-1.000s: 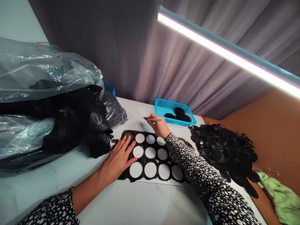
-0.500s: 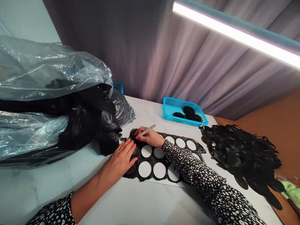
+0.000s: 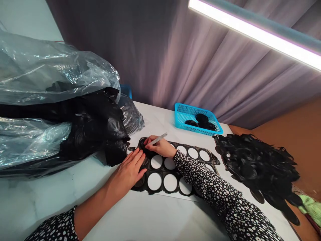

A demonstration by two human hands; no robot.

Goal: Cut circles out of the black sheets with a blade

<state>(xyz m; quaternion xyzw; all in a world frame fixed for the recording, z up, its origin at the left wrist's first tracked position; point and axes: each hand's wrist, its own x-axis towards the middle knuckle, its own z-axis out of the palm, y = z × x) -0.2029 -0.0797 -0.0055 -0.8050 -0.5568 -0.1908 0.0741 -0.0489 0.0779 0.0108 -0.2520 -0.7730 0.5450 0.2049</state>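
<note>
A thin black rubbery sheet (image 3: 163, 171) with rows of round cut-out holes lies on a white board on the table; white shows through the holes. My left hand (image 3: 130, 164) presses flat on the sheet's left end, fingers stretched out. Beside its fingertips, at the upper left corner, my right hand (image 3: 156, 145) pinches a slim, pale, pen-shaped craft knife (image 3: 160, 137). The knife leans over an uncut part of the sheet, and its tip is hidden by my fingers. My right forearm covers part of the sheet's right half.
A blue plastic basket (image 3: 198, 115) holding several black discs stands behind the sheet. On the right lies a heap of black scraps (image 3: 253, 164). A clear plastic bag (image 3: 62, 73) with black sheets (image 3: 97, 124) fills the left. A bright lamp (image 3: 250, 28) hangs above.
Both hands stay at nearly the same spot on the sheet, and the knife has shifted only very slightly. The camera view has tilted a little.
</note>
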